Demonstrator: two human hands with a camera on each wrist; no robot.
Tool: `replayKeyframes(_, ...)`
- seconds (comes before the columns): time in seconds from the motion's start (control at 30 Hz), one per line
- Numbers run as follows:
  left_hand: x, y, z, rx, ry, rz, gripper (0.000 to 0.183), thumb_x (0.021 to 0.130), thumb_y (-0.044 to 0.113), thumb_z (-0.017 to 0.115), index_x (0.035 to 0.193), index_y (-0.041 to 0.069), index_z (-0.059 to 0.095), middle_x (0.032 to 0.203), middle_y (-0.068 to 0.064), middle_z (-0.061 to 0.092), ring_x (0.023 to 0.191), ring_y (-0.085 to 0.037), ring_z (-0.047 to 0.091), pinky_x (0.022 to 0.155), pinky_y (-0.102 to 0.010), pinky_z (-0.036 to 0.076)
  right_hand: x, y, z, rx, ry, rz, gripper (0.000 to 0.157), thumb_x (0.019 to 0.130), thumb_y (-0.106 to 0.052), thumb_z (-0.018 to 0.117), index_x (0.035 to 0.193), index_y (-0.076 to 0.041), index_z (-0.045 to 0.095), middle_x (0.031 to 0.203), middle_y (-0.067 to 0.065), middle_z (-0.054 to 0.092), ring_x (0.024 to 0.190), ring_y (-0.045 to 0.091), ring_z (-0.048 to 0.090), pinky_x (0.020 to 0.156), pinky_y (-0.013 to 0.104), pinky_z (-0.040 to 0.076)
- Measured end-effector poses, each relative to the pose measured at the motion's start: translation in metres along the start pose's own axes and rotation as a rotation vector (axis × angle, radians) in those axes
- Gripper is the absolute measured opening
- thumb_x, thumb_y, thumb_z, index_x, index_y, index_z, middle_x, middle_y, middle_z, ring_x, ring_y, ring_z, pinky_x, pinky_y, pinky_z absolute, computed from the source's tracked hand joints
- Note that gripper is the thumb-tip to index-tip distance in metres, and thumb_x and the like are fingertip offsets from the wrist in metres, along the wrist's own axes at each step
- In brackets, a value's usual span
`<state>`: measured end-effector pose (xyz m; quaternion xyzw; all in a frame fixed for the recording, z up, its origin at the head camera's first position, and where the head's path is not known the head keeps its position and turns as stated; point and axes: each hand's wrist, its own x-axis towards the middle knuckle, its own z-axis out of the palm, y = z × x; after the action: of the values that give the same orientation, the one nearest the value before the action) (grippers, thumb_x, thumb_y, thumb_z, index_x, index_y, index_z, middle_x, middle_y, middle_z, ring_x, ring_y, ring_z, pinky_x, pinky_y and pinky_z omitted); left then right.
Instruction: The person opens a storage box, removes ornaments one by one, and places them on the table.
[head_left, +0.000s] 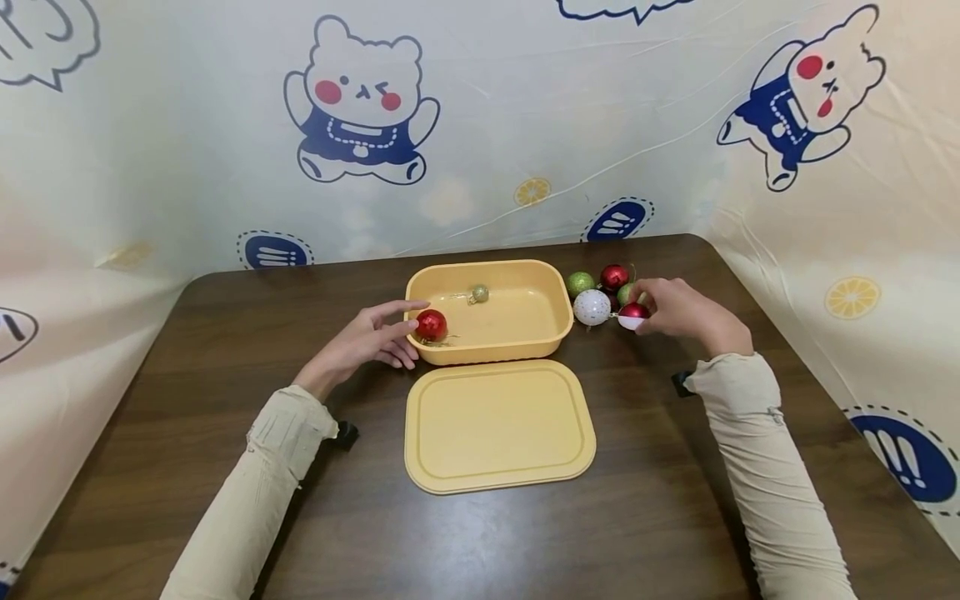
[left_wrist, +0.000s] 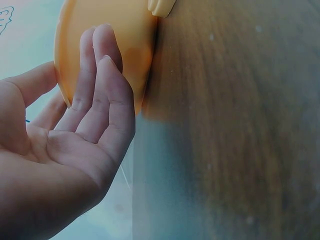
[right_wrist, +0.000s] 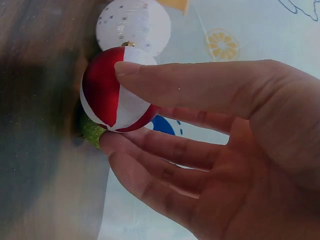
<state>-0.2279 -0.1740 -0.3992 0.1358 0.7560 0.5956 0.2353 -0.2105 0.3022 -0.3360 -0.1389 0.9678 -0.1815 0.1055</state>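
My right hand [head_left: 678, 310] pinches a red-and-white Christmas bauble [right_wrist: 102, 85] between thumb and fingertips, beside a small cluster of baubles. A white speckled bauble [head_left: 592, 307] touches or nearly touches it. At the left end of a yellow plastic box [head_left: 491, 357], my left hand [head_left: 372, 335] rests against the rim with fingers loosely extended, some of them outside the wall [left_wrist: 82, 65]. Inside the box, a shiny red bauble [head_left: 431, 326] lies close to the left fingertips. A small gold-green bauble [head_left: 480, 293] lies near the box's back wall.
A flat yellow lid [head_left: 500, 427] lies in front of the box. Green baubles [head_left: 580, 284] and another red bauble [head_left: 614, 277] sit right of the box, near the back edge of the dark wooden table [head_left: 480, 542]. A printed curtain [head_left: 480, 125] hangs behind.
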Motion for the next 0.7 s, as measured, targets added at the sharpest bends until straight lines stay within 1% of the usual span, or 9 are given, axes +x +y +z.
replayKeyframes(0.17, 0.0007, -0.0011, -0.0008, 0.007, -0.005, 0.000, 0.050, 0.101, 0.029, 0.060, 0.148, 0.019, 0.047, 0.086, -0.023, 0.072, 0.072, -0.030, 0.072, 0.071, -0.042, 0.061, 0.0015, 0.0010, 0.0050, -0.010, -0.009, 0.012, 0.031, 0.083, -0.006, 0.076, 0.110, 0.000, 0.063, 0.085, 0.012, 0.059, 0.076, 0.026, 0.052, 0.063, 0.036, 0.044)
replayKeyframes(0.3, 0.0010, -0.0018, -0.0008, 0.010, -0.006, 0.002, 0.051, 0.101, 0.030, 0.060, 0.149, 0.018, 0.046, 0.086, -0.023, 0.072, 0.073, -0.031, 0.072, 0.071, -0.042, 0.061, 0.0029, 0.0001, 0.0077, -0.021, 0.010, -0.012, 0.025, 0.083, -0.003, 0.073, 0.106, -0.001, 0.065, 0.081, 0.011, 0.058, 0.072, 0.025, 0.051, 0.060, 0.034, 0.041)
replayKeyframes(0.4, 0.0007, -0.0013, -0.0005, 0.006, -0.005, 0.002, 0.052, 0.101, 0.031, 0.060, 0.148, 0.018, 0.046, 0.087, -0.023, 0.072, 0.073, -0.031, 0.072, 0.071, -0.042, 0.061, 0.0033, -0.0003, 0.0081, -0.032, 0.018, -0.015, 0.029, 0.083, -0.002, 0.072, 0.111, 0.000, 0.065, 0.087, 0.014, 0.063, 0.076, 0.027, 0.055, 0.064, 0.037, 0.046)
replayKeyframes(0.47, 0.0006, -0.0013, -0.0005, 0.003, -0.005, 0.000, 0.051, 0.101, 0.032, 0.061, 0.148, 0.018, 0.046, 0.087, -0.023, 0.072, 0.072, -0.031, 0.072, 0.071, -0.042, 0.061, 0.0028, -0.0010, 0.0073, -0.028, 0.019, -0.005, 0.033, 0.085, -0.001, 0.071, 0.117, 0.001, 0.064, 0.096, 0.018, 0.066, 0.082, 0.029, 0.058, 0.069, 0.040, 0.051)
replayKeyframes(0.53, 0.0006, -0.0014, -0.0007, 0.002, -0.005, 0.001, 0.051, 0.101, 0.031, 0.061, 0.148, 0.018, 0.047, 0.087, -0.024, 0.071, 0.072, -0.031, 0.072, 0.071, -0.042, 0.061, 0.0021, -0.0021, 0.0059, -0.024, 0.025, 0.005, 0.037, 0.086, -0.001, 0.070, 0.122, 0.001, 0.063, 0.102, 0.020, 0.067, 0.087, 0.031, 0.060, 0.073, 0.043, 0.054)
replayKeyframes(0.63, 0.0006, -0.0016, -0.0012, 0.001, -0.005, 0.001, 0.051, 0.100, 0.032, 0.061, 0.147, 0.019, 0.047, 0.087, -0.024, 0.071, 0.072, -0.031, 0.072, 0.071, -0.043, 0.061, 0.0005, -0.0047, 0.0031, -0.017, 0.042, 0.001, 0.038, 0.087, 0.000, 0.069, 0.124, 0.001, 0.062, 0.104, 0.021, 0.067, 0.088, 0.032, 0.061, 0.074, 0.046, 0.056)
replayKeyframes(0.7, 0.0004, -0.0016, -0.0014, 0.000, -0.004, 0.001, 0.051, 0.100, 0.033, 0.061, 0.147, 0.019, 0.047, 0.087, -0.025, 0.071, 0.072, -0.031, 0.072, 0.071, -0.044, 0.061, -0.0002, -0.0072, 0.0014, -0.021, 0.056, -0.015, 0.037, 0.087, 0.001, 0.068, 0.124, 0.003, 0.062, 0.102, 0.022, 0.067, 0.088, 0.032, 0.061, 0.074, 0.046, 0.055)
